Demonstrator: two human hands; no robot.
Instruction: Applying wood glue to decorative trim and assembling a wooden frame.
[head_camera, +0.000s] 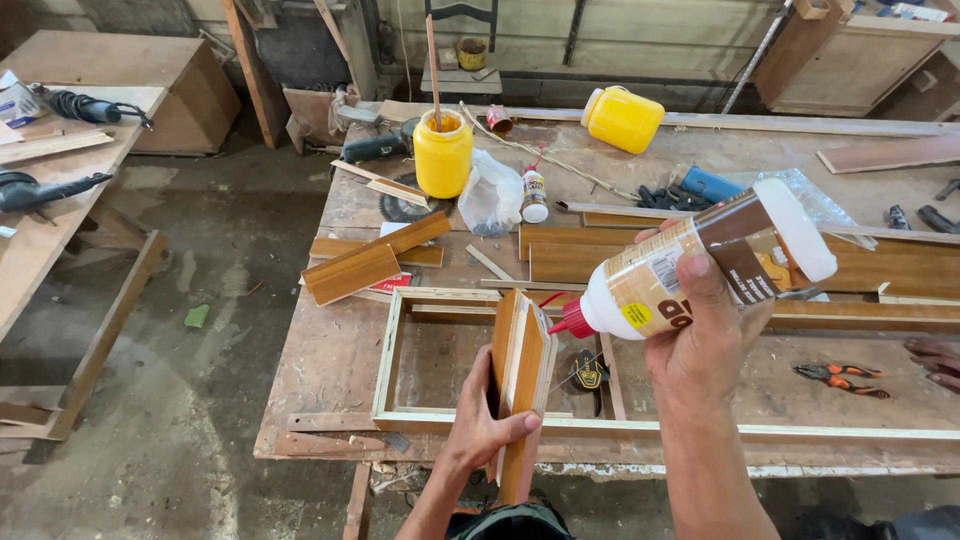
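- left hand (490, 425) wrapped around a wooden board piece (520, 385), thumb across the front face, fingers behind; board stands upright on edge, lower end below the table edge, upper end over the frame
- right hand (705, 340) closed tight around a glue bottle (700, 265), thumb pressed on the label, bottle tipped with red nozzle (572, 322) pointing down-left
- nozzle tip just beside the board's top edge; cannot tell if it touches or if glue is coming out
- pale wooden frame (395, 350) lies flat on the workbench (330, 370), directly behind the held board
- yellow jar (442, 152) with a stick standing in it, far side of bench; second yellow jug (622, 118) lying further right
- small white bottle (535, 195) and clear plastic bag (490, 192) beside the yellow jar
- orange-handled pliers (842, 378) on the bench right of the right hand
- brown moulding strips (370, 262) stacked left of the frame
- another person's fingers (935, 360) at right edge, resting on the bench
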